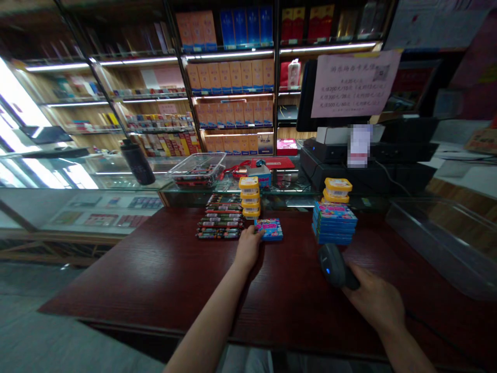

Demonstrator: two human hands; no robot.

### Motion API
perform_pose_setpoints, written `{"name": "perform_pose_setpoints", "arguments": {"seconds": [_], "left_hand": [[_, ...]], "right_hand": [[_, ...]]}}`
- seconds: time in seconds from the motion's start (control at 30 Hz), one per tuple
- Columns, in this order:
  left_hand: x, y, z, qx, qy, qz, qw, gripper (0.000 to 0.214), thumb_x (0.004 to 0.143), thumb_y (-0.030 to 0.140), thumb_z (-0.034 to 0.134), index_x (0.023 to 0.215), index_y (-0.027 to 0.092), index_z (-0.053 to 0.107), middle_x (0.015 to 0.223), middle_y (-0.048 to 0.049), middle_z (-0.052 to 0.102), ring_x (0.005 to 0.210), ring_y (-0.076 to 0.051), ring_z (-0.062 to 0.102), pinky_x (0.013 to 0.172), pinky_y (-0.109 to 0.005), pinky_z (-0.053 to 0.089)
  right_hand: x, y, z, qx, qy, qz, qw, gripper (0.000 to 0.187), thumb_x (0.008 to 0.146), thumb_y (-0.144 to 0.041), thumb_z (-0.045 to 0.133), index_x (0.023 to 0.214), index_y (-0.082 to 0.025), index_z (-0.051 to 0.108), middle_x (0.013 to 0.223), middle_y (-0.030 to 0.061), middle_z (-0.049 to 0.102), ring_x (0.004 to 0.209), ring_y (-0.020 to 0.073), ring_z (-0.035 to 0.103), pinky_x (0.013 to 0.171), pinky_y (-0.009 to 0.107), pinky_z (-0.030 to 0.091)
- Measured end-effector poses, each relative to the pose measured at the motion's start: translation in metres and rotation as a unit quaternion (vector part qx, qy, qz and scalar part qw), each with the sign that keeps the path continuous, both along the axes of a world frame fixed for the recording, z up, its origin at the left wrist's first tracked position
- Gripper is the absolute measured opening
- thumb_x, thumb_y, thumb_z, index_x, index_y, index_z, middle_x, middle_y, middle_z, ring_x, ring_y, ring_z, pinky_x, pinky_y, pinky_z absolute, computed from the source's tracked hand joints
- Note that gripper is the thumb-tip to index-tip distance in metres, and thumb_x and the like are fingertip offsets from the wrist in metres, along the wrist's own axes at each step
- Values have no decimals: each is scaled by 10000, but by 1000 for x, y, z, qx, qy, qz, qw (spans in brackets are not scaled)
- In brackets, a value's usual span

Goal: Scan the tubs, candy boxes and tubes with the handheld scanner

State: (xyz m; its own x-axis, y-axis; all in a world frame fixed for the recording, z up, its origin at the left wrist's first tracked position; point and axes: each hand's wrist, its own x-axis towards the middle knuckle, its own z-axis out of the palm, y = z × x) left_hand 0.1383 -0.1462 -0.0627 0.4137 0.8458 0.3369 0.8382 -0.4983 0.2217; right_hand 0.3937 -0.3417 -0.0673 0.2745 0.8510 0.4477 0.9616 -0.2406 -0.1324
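My left hand (249, 244) is at the left end of a flat blue box with pink lettering (271, 229), its fingers closed on that end while the box lies on the table. Just beyond it stand a stack of yellow tubs (250, 198) and rows of dark pens (221, 220). A black barcode scanner with a blue light (333, 265) is gripped in my right hand (375, 298), held over the table. Its head is close to a stack of similar blue boxes (334, 224), behind which more yellow tubs (337, 190) are piled.
On the dark red table (155, 280), a clear plastic bin (438, 248) stands at the right. A clear basket with pens (198, 168) and a black bottle (136, 161) sit on the glass counter behind. A monitor with a pink paper sign (353, 85) rises at the back right.
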Motion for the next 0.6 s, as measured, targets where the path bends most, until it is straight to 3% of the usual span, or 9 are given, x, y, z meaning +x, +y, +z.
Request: {"name": "perform_pose_setpoints", "arguments": {"seconds": [0.27,0.5,0.6], "left_hand": [[42,16,8,-29,42,-14,999,237,852,216,528,1045,218,667,1069,-91,568,998,-218,520,861,-315,416],[52,36,19,20,107,21,994,282,902,167,399,1016,169,657,1020,-124,590,968,-233,528,777,-328,419],[56,34,19,79,130,-11,988,284,902,151,387,966,157,663,1018,-137,596,1020,-262,502,796,-362,405]], "right_hand": [[3,1,-3,7,18,20,1000,262,826,-326,440,1010,-262,615,857,16,722,729,213,676,583,309,460],[6,4,-6,1,25,22,999,259,830,-285,455,1045,-274,600,926,-3,725,756,196,683,597,296,453],[7,5,-7,1,39,29,999,256,828,-288,452,1038,-279,598,933,-8,724,774,197,686,605,298,457]]}}
